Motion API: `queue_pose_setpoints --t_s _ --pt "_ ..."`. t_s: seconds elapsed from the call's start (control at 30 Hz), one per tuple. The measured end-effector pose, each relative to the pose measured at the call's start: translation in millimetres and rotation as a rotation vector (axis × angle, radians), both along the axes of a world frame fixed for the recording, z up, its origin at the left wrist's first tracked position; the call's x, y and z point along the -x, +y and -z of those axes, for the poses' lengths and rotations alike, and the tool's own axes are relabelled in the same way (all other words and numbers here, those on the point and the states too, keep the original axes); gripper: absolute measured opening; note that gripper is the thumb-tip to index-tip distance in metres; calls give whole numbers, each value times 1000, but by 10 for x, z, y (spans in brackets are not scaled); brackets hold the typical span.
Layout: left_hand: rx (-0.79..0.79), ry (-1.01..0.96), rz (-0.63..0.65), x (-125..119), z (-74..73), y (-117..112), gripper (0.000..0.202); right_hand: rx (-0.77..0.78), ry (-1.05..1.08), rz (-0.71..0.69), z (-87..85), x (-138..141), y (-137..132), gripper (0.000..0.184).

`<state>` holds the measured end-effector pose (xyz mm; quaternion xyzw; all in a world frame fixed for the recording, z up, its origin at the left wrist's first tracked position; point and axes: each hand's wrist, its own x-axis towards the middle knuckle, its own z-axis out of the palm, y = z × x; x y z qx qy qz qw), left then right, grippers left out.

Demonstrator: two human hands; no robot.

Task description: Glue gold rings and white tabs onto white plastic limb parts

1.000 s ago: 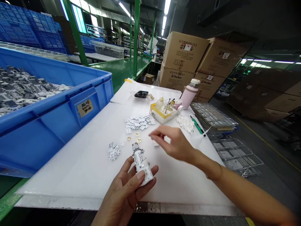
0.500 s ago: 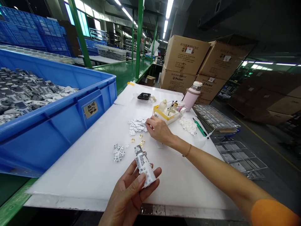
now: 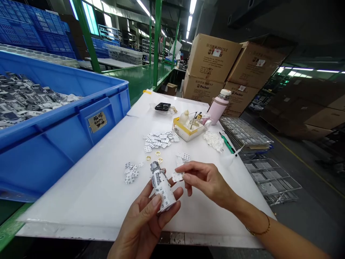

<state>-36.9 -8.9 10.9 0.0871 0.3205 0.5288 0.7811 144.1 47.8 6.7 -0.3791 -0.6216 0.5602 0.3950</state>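
My left hand (image 3: 145,223) clasps the model (image 3: 161,187) by its wide base, above the table's (image 3: 107,201) near edge. It looks light, stiff and finely detailed, so the base is the safest hold. It is white with grey panels and tapers to a grey cap. My right hand (image 3: 207,181) pinches 1 white plate (image 3: 177,176) beside it.

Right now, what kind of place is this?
Probably a factory workshop: a blue crate heaped with small parts, stacked cartons, and long green benches under strip lights. The left hand holds a small piece, the right hand a white tile.
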Motion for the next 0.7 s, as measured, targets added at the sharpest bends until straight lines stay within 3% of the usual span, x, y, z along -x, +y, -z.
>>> queue_pose_setpoints --t_s 0.07,0.2,0.27,0.5,0.7 --pt "-1 0 -6 -8 19 -13 72 -153 -56 -23 40 -29 -41 25" --pt "20 -1 -30 -41 46 -40 66 -765 -300 -1 94 -65 -63 27" --pt "39 -7 -37 -58 42 -46 59 -926 -364 64 91 -70 -70 27" --pt "10 61 -31 -80 42 -65 42 -842 -324 252 12 -70 -147 24" --pt "52 21 -51 -119 94 -66 39 -633 -169 303 -2 11 -241 22"
